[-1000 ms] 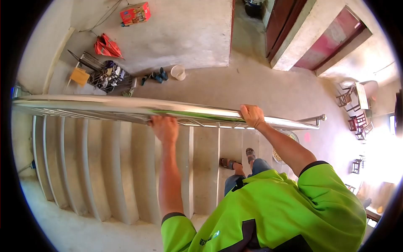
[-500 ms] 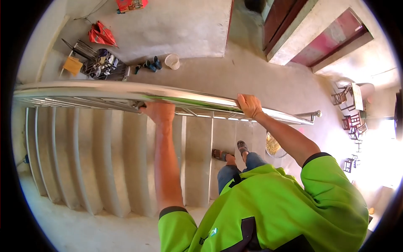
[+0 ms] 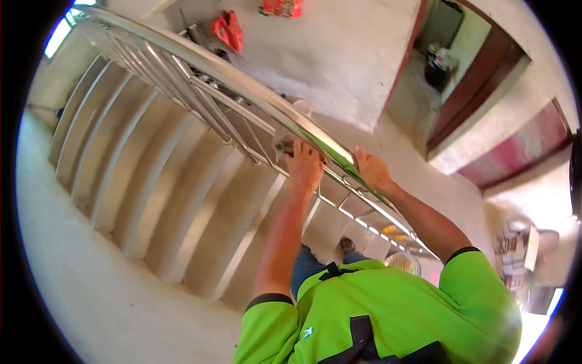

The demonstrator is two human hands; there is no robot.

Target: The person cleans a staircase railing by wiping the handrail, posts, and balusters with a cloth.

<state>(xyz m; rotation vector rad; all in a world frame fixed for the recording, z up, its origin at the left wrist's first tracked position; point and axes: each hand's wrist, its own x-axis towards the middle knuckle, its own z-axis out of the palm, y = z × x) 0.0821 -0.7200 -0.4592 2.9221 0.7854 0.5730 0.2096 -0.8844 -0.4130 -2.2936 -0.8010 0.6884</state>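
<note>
A shiny metal handrail [image 3: 236, 73] runs diagonally across the view, with thinner metal bars [image 3: 233, 106] below it. My left hand [image 3: 305, 167] is at the stair side of the railing, just under the top rail, its fingers closed on what looks like a crumpled greyish cloth [image 3: 282, 142]. The cloth is partly hidden by the fingers and the bars. Farther down the slope, my right hand [image 3: 373, 171] lies over the top rail, its fingers curled round it. Green from my shirt [image 3: 388, 303] reflects in the metal between the hands.
Concrete steps [image 3: 176, 200] descend along the railing, with my feet on lower ones. Beyond the rail stand a white basket [image 3: 302, 108], a wall with a red bag [image 3: 228, 33], and a doorway [image 3: 418, 91]. A round tray of yellowish pieces [image 3: 403, 262] is near the stair foot.
The view has turned, so the railing now slopes down to the right. My left hand has come closer to my right hand, which remains on the rail.
</note>
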